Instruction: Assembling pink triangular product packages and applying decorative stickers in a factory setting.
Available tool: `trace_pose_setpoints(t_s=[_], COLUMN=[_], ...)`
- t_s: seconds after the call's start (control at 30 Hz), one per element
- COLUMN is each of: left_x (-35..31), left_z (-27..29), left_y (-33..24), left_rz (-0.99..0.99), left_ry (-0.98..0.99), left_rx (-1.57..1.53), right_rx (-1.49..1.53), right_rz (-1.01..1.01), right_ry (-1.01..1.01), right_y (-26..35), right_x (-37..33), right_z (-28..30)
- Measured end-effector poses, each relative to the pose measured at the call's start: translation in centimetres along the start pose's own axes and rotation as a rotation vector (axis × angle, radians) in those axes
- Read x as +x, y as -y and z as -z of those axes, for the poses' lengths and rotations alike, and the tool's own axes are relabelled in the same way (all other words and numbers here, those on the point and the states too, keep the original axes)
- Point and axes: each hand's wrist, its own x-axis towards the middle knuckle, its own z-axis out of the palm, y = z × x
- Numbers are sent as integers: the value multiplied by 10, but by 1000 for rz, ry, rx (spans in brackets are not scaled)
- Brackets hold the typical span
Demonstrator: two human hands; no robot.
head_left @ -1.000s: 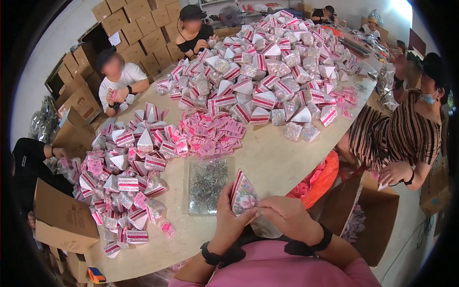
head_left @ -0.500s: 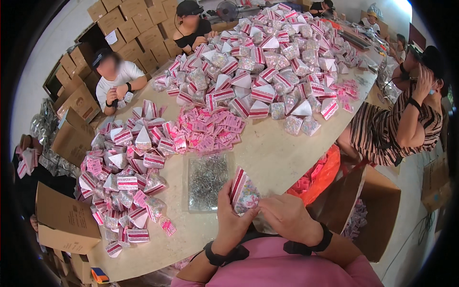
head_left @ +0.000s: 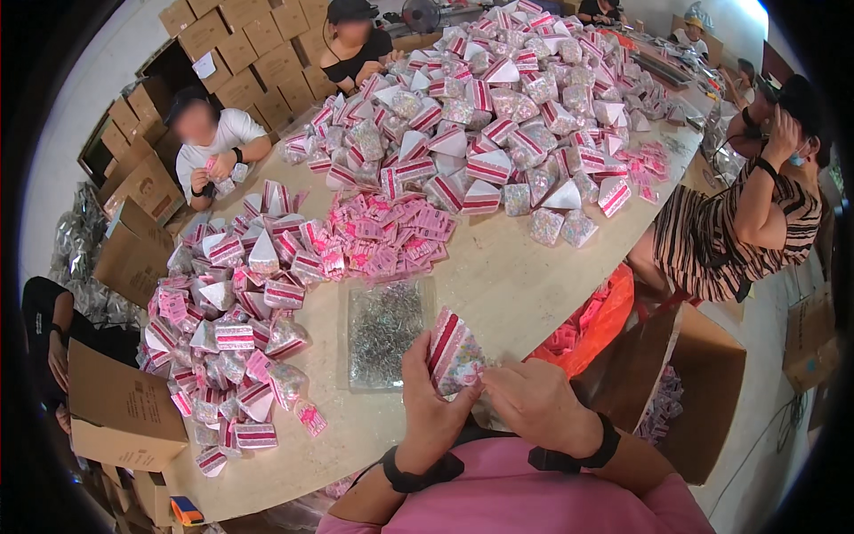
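My left hand (head_left: 429,393) is closed around a wedge-shaped packet (head_left: 456,354), striped pink and white like a cake slice, with small colourful pieces showing through its clear front. My right hand (head_left: 536,397) pinches at the lower right corner of the same packet; its fingertips hide whatever else lies between them. Just beyond my left hand, a shallow clear tray (head_left: 429,307) holds many small silvery metal pieces. Pink printed cards (head_left: 384,233) lie in a heap past the tray.
A large heap of similar packets (head_left: 498,133) covers the far table, and a smaller heap (head_left: 236,334) lies left. An orange bag (head_left: 614,311) and an open cardboard box (head_left: 703,392) stand at right. Several people sit around the table (head_left: 525,267); another box (head_left: 124,409) is at left.
My hands and the packet hardly move. A co-worker at the back left now holds up a pink card. At the far left edge, another person's hand with a packet has gone from its former place.
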Motion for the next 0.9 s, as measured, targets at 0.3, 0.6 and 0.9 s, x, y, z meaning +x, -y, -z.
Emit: trace_pose_setpoints(t_s=[0.3,0.6,0.9], left_x=[2,2,1], left_z=[-1,-4,-5], left_y=[-3,-4,-1], left_rz=[-110,-54,-67], left_ry=[-75,-84,-84], left_rx=[203,173,253], right_rx=[-72,-107,-98], right_rz=[-31,-42,-57], right_ry=[9,-4,12], right_y=[1,-1,-2], right_x=[-3,-2,-1], right_z=[-4,-9,-9])
